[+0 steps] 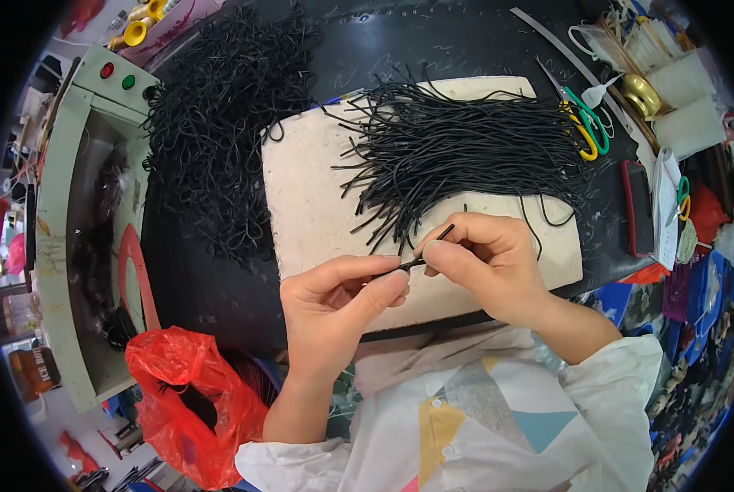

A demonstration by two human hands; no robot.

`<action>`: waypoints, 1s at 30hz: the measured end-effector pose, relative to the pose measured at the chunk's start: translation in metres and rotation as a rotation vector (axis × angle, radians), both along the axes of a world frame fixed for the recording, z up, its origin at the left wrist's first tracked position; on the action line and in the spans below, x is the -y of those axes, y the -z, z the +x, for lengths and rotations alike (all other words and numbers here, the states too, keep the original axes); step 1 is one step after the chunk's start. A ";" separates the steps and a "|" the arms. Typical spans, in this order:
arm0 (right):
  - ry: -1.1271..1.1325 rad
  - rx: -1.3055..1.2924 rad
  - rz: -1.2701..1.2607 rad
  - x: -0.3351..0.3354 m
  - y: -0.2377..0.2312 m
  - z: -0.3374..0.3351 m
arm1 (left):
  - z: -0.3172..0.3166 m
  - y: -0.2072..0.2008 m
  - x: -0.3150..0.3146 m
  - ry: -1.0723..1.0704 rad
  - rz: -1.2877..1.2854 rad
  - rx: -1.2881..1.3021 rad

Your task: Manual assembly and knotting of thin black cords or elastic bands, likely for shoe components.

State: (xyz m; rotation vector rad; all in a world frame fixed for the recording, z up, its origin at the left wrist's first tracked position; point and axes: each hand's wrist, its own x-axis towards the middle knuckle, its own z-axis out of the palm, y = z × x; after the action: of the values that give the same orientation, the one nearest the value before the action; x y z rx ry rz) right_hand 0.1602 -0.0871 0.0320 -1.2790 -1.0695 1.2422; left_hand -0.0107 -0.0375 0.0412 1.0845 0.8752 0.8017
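Note:
A short black cord (417, 262) is pinched between the fingertips of my left hand (334, 299) and my right hand (491, 266), one end sticking up past the right fingers. Both hands are close together above the front of a cream board (301, 189). Just beyond them, a thick bundle of straight black cords (473, 135) lies across that board, with loose ends fanned out to the left. How the held piece runs inside my fingers is hidden.
Left of the board spreads a tangled heap of black cord loops (227, 123). Scissors with green and yellow handles (586, 123) and a red-edged phone (637, 209) lie to the right. A red plastic bag (188, 394) stands at the lower left, beside a grey metal machine (76, 205).

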 end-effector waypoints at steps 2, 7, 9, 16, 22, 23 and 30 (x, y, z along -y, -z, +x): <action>-0.020 0.054 -0.040 0.000 -0.007 0.001 | 0.000 0.000 0.002 -0.057 0.117 -0.044; -0.070 0.828 0.491 0.004 -0.003 0.010 | -0.004 -0.001 0.003 -0.181 0.117 -0.004; -0.103 0.782 0.441 0.005 -0.002 0.010 | -0.002 0.003 0.004 -0.216 0.053 0.061; -0.068 -0.469 -0.189 0.004 -0.001 -0.001 | 0.008 0.025 0.015 -0.202 0.088 0.126; -0.003 -0.387 -0.169 0.003 0.007 -0.006 | 0.003 0.026 0.021 -0.089 0.075 0.093; -0.051 -0.354 -0.207 0.005 0.007 -0.004 | 0.002 0.025 0.021 -0.071 0.042 0.096; -0.151 -0.209 -0.119 -0.012 0.004 0.014 | -0.007 0.016 0.022 0.174 -0.241 -0.050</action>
State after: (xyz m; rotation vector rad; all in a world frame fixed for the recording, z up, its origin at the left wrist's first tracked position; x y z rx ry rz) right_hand 0.1737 -0.0751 0.0275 -1.1435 -0.9667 1.5379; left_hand -0.0178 -0.0591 0.0256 0.9549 0.8820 0.5122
